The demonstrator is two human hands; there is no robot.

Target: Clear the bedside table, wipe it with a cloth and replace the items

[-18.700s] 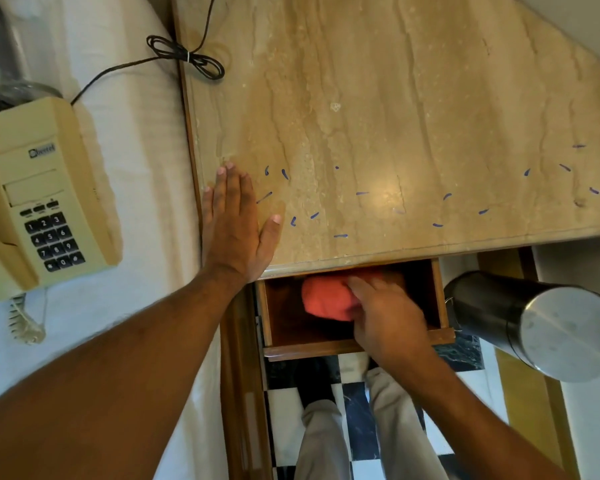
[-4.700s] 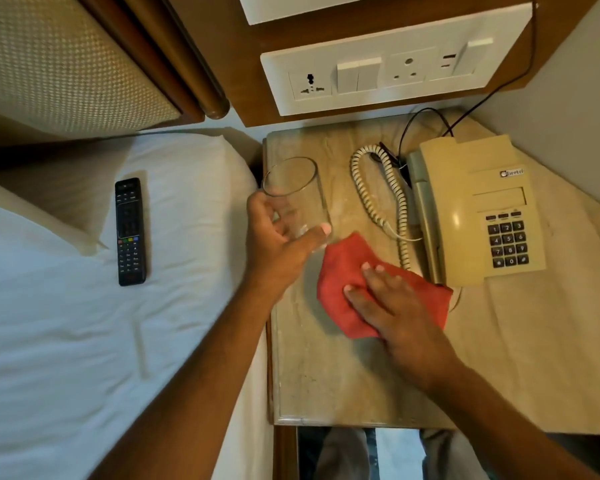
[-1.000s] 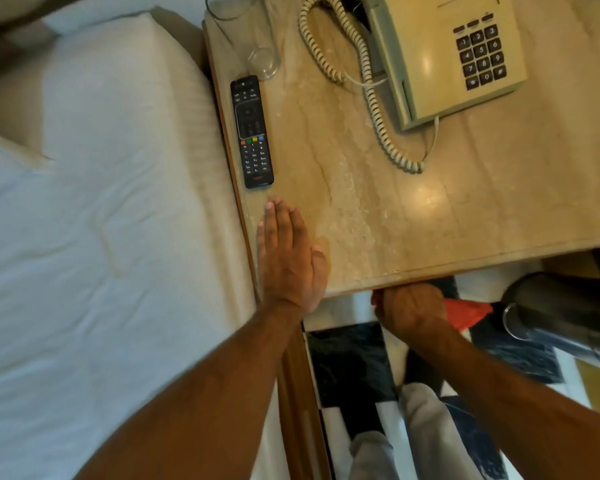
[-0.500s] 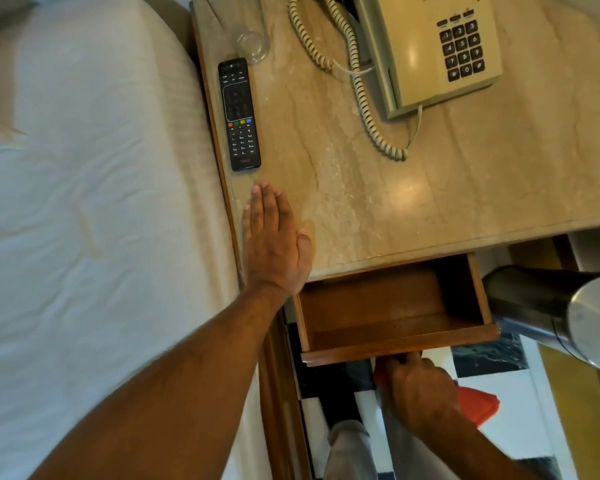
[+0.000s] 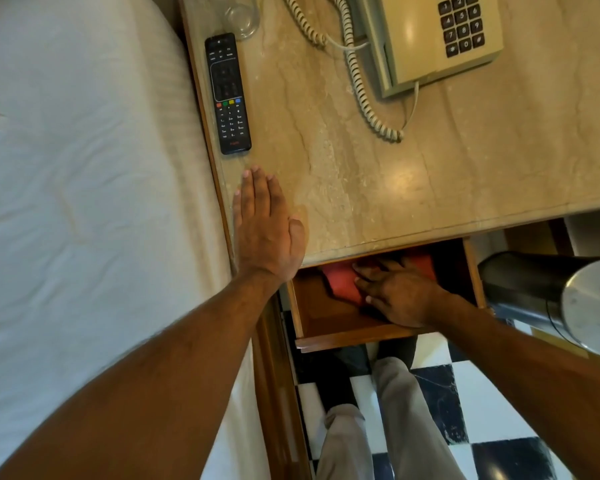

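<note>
The marble-topped bedside table (image 5: 447, 174) carries a black remote (image 5: 227, 95) along its left edge, a clear glass (image 5: 241, 15) behind the remote, and a beige telephone (image 5: 440, 39) with a coiled cord (image 5: 357, 81). Under the top, the wooden drawer (image 5: 326, 317) stands pulled out. My right hand (image 5: 395, 292) lies inside it, fingers spread flat on a red cloth (image 5: 340, 280) that sits at the drawer's back, partly hidden under the tabletop. My left hand (image 5: 264, 226) rests flat, palm down, on the table's front left corner, holding nothing.
A bed with a white sheet (image 5: 84, 202) runs along the table's left side. A steel cylindrical bin (image 5: 551, 292) stands close to the right of the drawer. Below is a black-and-white checkered floor (image 5: 465, 403) and my trouser legs (image 5: 378, 427).
Half a second ago the drawer was empty and my right hand held the red cloth below it. Now the cloth is in the drawer with my right hand on it. My left hand has stayed put.
</note>
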